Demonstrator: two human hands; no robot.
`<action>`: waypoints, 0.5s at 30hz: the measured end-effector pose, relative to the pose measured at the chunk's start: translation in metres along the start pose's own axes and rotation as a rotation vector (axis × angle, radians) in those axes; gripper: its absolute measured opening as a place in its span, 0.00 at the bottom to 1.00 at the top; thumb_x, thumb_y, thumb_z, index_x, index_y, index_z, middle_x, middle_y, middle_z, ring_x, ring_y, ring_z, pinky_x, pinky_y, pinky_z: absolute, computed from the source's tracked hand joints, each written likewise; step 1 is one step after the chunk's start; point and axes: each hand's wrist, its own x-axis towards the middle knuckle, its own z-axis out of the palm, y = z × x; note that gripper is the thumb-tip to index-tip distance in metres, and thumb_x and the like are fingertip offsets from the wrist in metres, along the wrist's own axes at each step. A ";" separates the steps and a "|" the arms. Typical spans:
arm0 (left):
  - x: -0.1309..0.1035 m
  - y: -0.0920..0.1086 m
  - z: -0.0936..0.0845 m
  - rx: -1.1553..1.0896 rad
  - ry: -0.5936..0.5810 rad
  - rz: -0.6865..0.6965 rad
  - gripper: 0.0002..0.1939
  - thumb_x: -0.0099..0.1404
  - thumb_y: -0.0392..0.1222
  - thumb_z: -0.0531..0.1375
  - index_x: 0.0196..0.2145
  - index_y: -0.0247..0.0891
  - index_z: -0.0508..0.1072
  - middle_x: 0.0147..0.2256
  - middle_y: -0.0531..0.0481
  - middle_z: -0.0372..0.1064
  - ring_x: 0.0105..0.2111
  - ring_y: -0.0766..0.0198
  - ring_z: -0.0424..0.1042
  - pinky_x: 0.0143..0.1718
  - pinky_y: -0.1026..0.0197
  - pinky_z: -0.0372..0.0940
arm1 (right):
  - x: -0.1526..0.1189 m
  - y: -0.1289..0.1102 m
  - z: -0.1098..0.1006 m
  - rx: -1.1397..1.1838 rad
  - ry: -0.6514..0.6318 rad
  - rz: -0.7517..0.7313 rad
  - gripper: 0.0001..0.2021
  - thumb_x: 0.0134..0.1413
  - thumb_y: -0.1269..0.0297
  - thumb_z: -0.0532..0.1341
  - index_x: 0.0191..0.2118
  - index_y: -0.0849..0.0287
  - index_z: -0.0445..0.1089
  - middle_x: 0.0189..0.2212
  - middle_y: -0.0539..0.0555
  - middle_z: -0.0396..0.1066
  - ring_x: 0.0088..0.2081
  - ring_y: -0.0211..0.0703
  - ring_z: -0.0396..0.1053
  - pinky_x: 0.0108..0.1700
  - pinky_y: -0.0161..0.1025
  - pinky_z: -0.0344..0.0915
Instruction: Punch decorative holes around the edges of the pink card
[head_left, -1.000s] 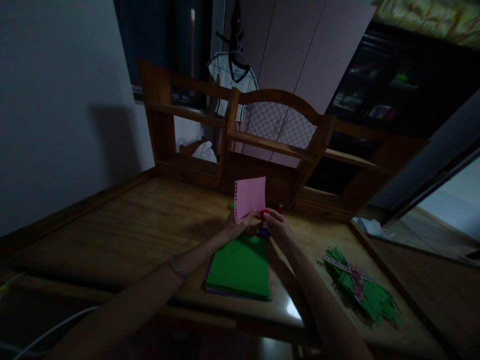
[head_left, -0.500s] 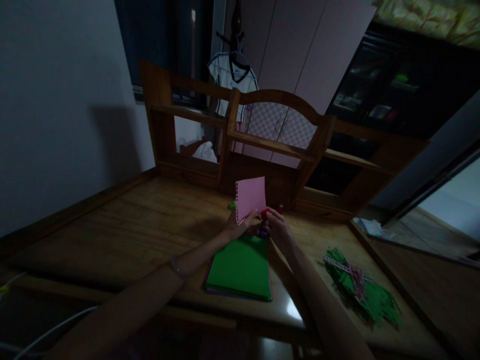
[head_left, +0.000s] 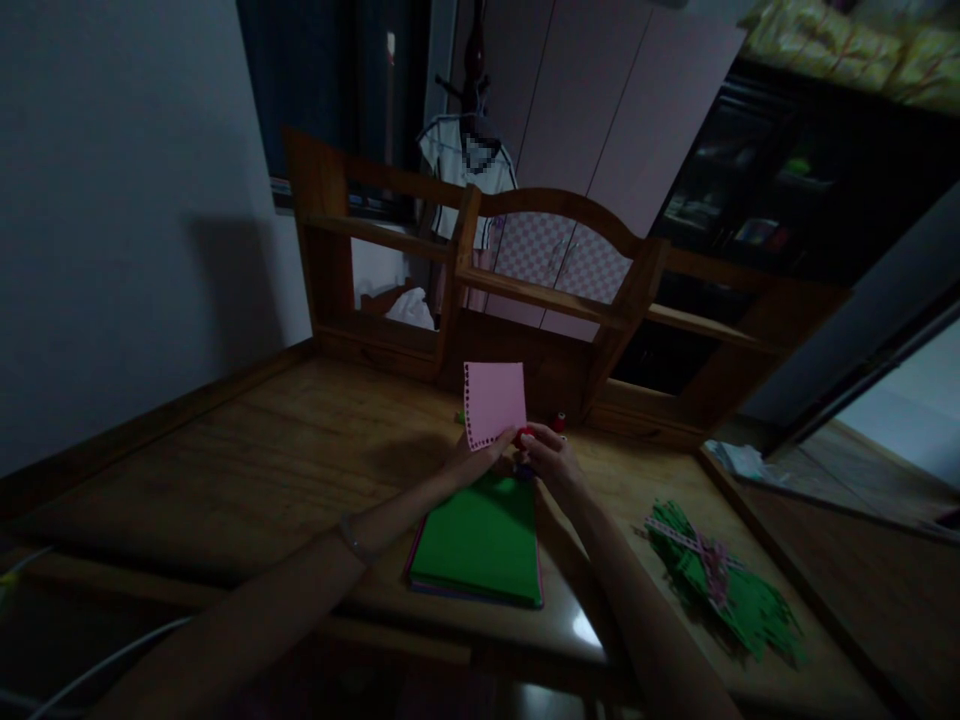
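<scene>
My left hand (head_left: pixel 476 455) is closed on the lower edge of a pink sheet of paper (head_left: pixel 496 400), which stands up facing me. Rows of punched holes run along the sheet's left and bottom edges. At its lower right corner, my right hand (head_left: pixel 553 455) grips a small red craft punch (head_left: pixel 524 437), partly covered by my fingers. Under both hands lies a stack of coloured paper with a green sheet (head_left: pixel 480 540) on top. A small dark purple object (head_left: pixel 525 471) shows just beneath my fingers, its kind unclear.
To the right lie green fringed paper pieces (head_left: pixel 750 610) with pink punched strips (head_left: pixel 675 532). Behind my hands stand a small red item (head_left: pixel 559 422) and a green one (head_left: pixel 460 416). A wooden shelf unit (head_left: pixel 540 290) borders the desk's (head_left: pixel 300 460) far side.
The pink sheet has shifted slightly left and turned to face me more squarely. The red punch and my right hand have moved a little left along its bottom edge.
</scene>
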 end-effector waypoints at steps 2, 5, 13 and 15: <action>-0.002 0.003 -0.001 -0.007 -0.001 -0.008 0.25 0.59 0.57 0.57 0.44 0.34 0.74 0.42 0.42 0.74 0.50 0.53 0.69 0.55 0.52 0.60 | -0.001 -0.001 0.001 -0.007 -0.004 -0.006 0.17 0.42 0.58 0.69 0.41 0.56 0.73 0.35 0.52 0.74 0.27 0.36 0.66 0.30 0.35 0.62; -0.004 0.010 -0.002 -0.001 0.024 -0.006 0.24 0.59 0.55 0.57 0.44 0.34 0.74 0.42 0.42 0.74 0.49 0.53 0.68 0.55 0.52 0.60 | -0.001 -0.001 0.002 -0.011 0.000 -0.008 0.17 0.41 0.58 0.69 0.40 0.55 0.74 0.35 0.52 0.74 0.26 0.35 0.66 0.30 0.35 0.61; -0.008 0.022 -0.001 -0.003 0.059 -0.012 0.22 0.59 0.53 0.59 0.45 0.35 0.73 0.42 0.44 0.74 0.50 0.54 0.68 0.55 0.55 0.61 | 0.002 0.002 0.000 0.039 0.009 -0.007 0.16 0.43 0.59 0.68 0.41 0.56 0.74 0.37 0.54 0.74 0.29 0.37 0.68 0.32 0.36 0.63; -0.008 0.021 -0.001 -0.020 0.062 -0.022 0.22 0.58 0.53 0.59 0.45 0.36 0.73 0.42 0.44 0.74 0.49 0.54 0.69 0.55 0.55 0.61 | 0.002 0.003 0.000 0.065 0.002 -0.014 0.16 0.43 0.60 0.68 0.41 0.56 0.73 0.38 0.54 0.74 0.31 0.38 0.69 0.33 0.36 0.64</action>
